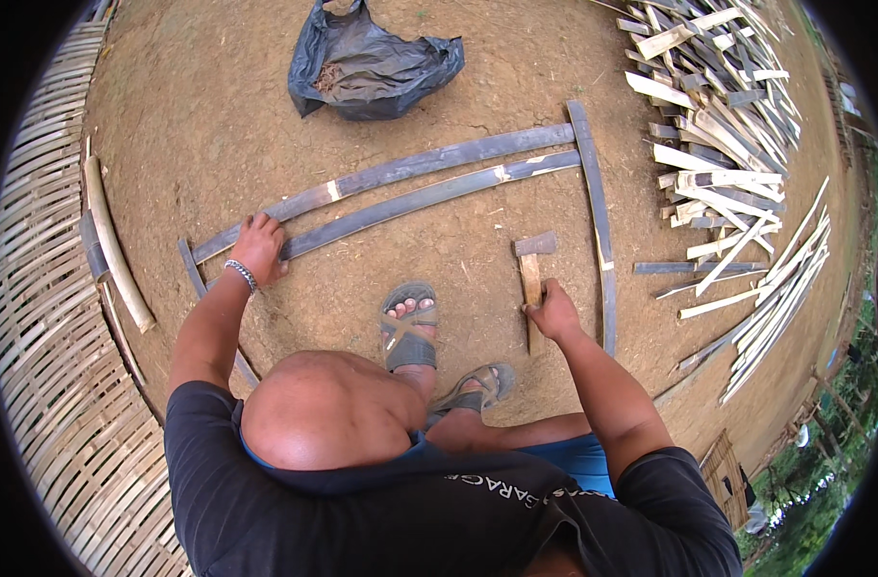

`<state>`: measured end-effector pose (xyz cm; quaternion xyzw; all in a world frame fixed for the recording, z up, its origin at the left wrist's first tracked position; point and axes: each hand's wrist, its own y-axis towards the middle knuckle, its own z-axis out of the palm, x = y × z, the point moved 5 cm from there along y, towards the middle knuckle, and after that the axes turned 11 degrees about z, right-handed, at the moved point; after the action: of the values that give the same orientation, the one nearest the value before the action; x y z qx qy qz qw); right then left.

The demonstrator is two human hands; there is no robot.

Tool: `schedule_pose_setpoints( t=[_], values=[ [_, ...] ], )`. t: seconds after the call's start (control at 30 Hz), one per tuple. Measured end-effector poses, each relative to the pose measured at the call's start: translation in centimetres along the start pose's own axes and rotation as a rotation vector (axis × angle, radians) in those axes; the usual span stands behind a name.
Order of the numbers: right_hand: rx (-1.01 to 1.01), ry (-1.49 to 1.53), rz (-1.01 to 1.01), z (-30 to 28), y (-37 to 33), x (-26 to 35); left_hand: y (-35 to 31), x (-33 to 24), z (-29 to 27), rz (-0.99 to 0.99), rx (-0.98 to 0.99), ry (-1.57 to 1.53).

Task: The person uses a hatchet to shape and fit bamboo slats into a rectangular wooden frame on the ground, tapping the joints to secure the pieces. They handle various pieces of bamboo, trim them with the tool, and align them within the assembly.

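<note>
My left hand (259, 246) is at the left end of two long dark bamboo strips, its fingers bent over the nearer strip (429, 197) and touching the farther strip (429, 163). Both strips run side by side over the soil to an upright bamboo strip (596, 216) on the right. Another bamboo strip (197, 267) lies crosswise under their left ends, partly hidden by my forearm. In my right hand (554, 312) is a hatchet, gripped by its wooden handle (530, 279). Its metal head (535, 244) points away from me, inside the strip frame.
A black plastic bag (376, 72) lies at the far side. Split bamboo pieces form a large pile (718, 144) at right, with thin slats (780, 293) nearer. Woven bamboo fencing (45, 240) lines the left, beside a bamboo pole (115, 240). My sandalled feet (410, 322) stand within the frame.
</note>
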<state>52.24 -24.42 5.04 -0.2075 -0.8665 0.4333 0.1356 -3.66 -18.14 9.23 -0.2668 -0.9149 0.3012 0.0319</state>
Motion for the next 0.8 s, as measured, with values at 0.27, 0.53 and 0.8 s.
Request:
schedule_pose_setpoints(
  t=[0.27, 0.53, 0.8],
  values=[
    [-0.01, 0.011, -0.014, 0.0, -0.2, 0.6, 0.1, 0.9, -0.7, -0.048, -0.02, -0.014],
    [-0.004, -0.011, -0.002, 0.2, 0.1, 0.2, 0.4, 1.1, -0.6, -0.083, -0.056, -0.062],
    [0.101, 0.019, 0.052, -1.6, -1.0, 0.5, 0.5, 0.5, -0.6, -0.116, -0.056, -0.111]
  ],
)
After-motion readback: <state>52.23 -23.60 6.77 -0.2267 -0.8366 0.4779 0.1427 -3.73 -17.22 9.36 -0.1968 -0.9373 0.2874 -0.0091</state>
